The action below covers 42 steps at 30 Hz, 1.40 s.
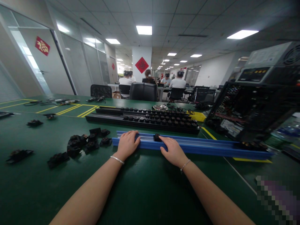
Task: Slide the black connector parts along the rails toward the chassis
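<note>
A long blue channel rail [199,147] lies across the table in front of me. Its left end is under my left hand [127,144], whose fingers curl over the far edge while the thumb rests along the near side. Inside the channel, near its middle, sits a small black plastic part [157,137]. My right hand [172,150] reaches over the rail with its fingertips against that part's right side, thumb held apart and not closed around it. More black parts [253,146] sit at the right end of the channel, partly in shadow.
Loose black parts [77,142] lie scattered on the green table [145,193] to the left. Black rails [140,121] filled with similar parts lie behind the blue one. An open computer case [248,106] stands at right, near a yellow tray [197,116]. People sit farther back.
</note>
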### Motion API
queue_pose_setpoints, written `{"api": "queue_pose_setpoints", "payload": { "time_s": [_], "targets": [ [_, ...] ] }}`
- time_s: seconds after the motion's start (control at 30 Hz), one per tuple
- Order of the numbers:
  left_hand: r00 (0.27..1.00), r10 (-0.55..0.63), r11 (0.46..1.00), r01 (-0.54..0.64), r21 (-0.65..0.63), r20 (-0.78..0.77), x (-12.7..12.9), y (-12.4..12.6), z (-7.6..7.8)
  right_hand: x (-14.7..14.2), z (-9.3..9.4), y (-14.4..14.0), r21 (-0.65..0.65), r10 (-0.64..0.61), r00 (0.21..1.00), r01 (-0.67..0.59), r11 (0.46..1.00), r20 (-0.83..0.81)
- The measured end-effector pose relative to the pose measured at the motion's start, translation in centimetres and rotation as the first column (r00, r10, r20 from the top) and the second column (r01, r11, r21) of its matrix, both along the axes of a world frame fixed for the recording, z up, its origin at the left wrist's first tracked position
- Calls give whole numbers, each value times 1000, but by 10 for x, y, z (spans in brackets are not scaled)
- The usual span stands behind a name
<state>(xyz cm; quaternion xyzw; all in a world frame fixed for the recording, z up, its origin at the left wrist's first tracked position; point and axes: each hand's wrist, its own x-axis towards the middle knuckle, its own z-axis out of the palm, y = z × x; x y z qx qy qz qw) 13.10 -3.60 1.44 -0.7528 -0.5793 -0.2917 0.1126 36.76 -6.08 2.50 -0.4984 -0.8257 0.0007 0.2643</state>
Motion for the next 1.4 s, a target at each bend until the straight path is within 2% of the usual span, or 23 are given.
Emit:
{"api": "queue_pose_setpoints", "payload": {
  "time_s": [0.37,0.57,0.8,0.97,1.4],
  "targets": [
    [1000,6,1000,-6,0,13,-1,-3,2,-28,-2,-3,-19,-40,998,39,999,-52],
    [999,-50,999,50,17,6,2,-3,0,-48,-5,-3,-17,-112,989,110,994,-93],
    [992,-122,992,121,-17,-42,4,-7,4,-65,-8,-2,-54,-123,980,116,992,-154],
    [970,-191,981,185,-51,-153,12,-11,4,-62,-18,0,-17,-71,988,70,997,-137],
    [963,-112,993,99,-65,-247,28,-17,-2,-54,-24,0,47,-19,999,20,999,-37]
  ]
}}
